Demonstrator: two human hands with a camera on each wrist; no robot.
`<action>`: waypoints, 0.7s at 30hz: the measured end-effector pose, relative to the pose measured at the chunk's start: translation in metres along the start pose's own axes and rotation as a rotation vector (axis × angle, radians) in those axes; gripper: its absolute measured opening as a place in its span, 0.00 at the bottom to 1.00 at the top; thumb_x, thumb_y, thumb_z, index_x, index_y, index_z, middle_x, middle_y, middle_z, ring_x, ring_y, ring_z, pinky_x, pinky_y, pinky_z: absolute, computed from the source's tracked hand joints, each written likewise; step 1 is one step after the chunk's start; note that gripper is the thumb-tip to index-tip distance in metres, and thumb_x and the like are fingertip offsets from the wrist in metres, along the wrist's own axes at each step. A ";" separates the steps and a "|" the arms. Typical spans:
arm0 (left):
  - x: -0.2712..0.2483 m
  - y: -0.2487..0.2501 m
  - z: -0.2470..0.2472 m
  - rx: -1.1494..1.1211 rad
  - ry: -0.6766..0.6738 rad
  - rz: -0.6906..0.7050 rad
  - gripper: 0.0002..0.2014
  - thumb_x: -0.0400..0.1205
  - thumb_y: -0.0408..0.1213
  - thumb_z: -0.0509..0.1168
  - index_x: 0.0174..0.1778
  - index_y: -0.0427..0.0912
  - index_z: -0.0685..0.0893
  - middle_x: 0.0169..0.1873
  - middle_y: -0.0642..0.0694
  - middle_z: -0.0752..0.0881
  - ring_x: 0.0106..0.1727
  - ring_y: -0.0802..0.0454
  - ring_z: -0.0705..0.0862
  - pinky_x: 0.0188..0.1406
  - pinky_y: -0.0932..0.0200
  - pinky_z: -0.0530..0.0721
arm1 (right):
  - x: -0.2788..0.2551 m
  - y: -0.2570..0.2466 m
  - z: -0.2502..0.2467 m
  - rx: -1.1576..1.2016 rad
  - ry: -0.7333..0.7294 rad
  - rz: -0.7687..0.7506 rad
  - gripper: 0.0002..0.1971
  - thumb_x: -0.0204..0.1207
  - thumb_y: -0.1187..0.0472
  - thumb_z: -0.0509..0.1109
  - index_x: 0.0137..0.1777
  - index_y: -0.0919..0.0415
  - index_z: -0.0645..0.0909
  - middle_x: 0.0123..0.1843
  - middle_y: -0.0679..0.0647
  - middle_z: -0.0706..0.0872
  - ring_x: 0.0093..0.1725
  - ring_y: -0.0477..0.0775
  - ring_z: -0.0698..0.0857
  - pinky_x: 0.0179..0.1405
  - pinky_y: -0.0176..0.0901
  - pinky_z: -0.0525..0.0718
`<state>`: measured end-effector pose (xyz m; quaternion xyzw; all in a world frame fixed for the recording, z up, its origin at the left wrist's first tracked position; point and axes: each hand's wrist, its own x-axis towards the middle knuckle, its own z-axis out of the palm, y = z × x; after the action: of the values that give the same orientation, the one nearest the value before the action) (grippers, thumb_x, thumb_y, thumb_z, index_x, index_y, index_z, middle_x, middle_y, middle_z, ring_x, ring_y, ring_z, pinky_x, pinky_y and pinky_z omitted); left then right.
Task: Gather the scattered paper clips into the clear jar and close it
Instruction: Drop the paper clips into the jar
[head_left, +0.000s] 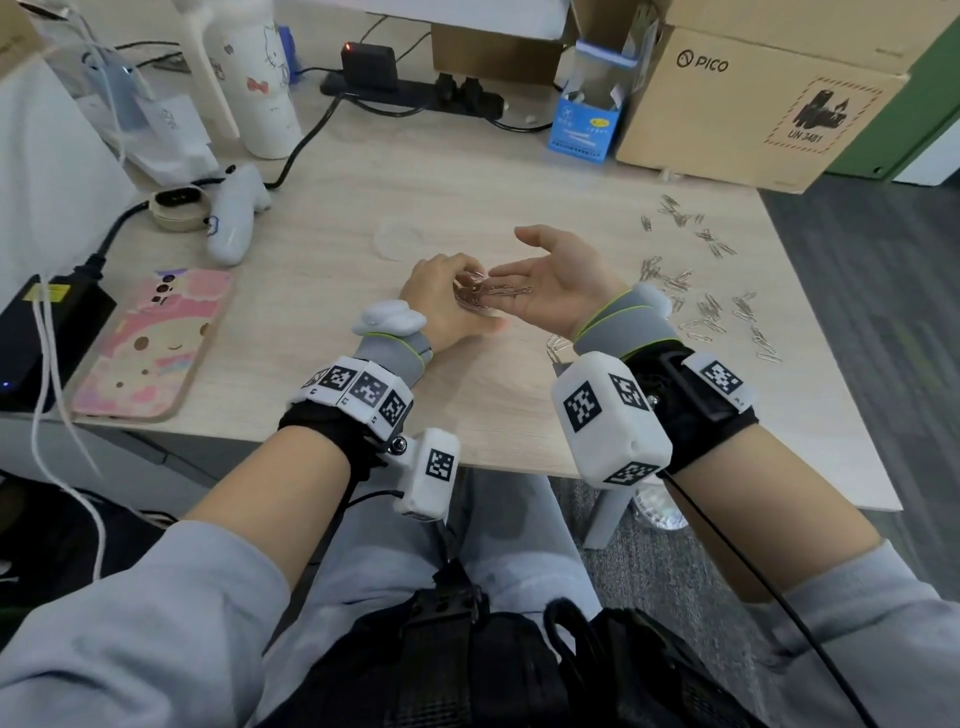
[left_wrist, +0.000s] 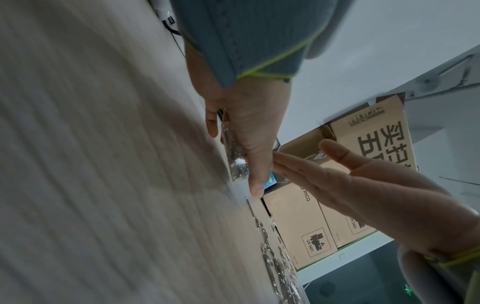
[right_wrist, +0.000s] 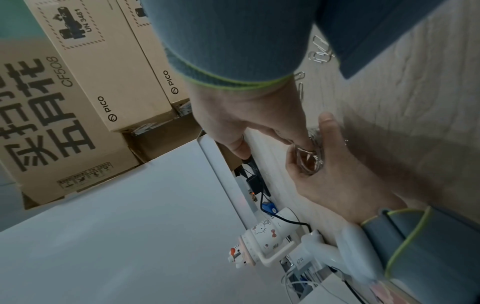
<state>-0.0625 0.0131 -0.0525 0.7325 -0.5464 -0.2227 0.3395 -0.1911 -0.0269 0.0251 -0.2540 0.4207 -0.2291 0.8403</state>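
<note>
L grip round jar; R grip flat.

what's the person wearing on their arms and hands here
The left hand and right hand are bare. Each wrist carries a grey knitted band with a lime-green edge, then a black strap bearing white blocks printed with black square markers. A thin black cable trails from the right unit. Light grey sleeves are pushed up the forearms.
</note>
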 end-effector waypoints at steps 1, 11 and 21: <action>-0.001 0.000 -0.001 -0.017 -0.001 -0.006 0.30 0.53 0.52 0.79 0.51 0.49 0.82 0.50 0.44 0.86 0.54 0.46 0.82 0.52 0.53 0.80 | -0.001 -0.001 0.001 -0.003 -0.010 -0.002 0.32 0.83 0.57 0.57 0.77 0.82 0.55 0.78 0.78 0.61 0.77 0.73 0.65 0.76 0.56 0.68; -0.005 -0.003 -0.006 -0.112 0.004 -0.038 0.31 0.59 0.43 0.82 0.58 0.43 0.81 0.56 0.42 0.84 0.57 0.49 0.81 0.53 0.62 0.74 | -0.001 -0.003 0.008 -0.035 -0.089 0.013 0.35 0.82 0.53 0.58 0.78 0.80 0.55 0.77 0.77 0.62 0.78 0.71 0.65 0.79 0.56 0.65; -0.008 -0.002 -0.014 -0.037 -0.025 -0.075 0.35 0.52 0.56 0.79 0.55 0.50 0.80 0.56 0.47 0.85 0.61 0.47 0.80 0.64 0.47 0.79 | 0.009 0.000 -0.027 -0.116 0.036 -0.128 0.15 0.83 0.59 0.54 0.50 0.66 0.81 0.45 0.59 0.91 0.51 0.58 0.87 0.63 0.49 0.81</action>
<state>-0.0541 0.0242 -0.0452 0.7433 -0.5184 -0.2547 0.3375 -0.2088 -0.0390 0.0056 -0.3245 0.4312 -0.2619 0.8001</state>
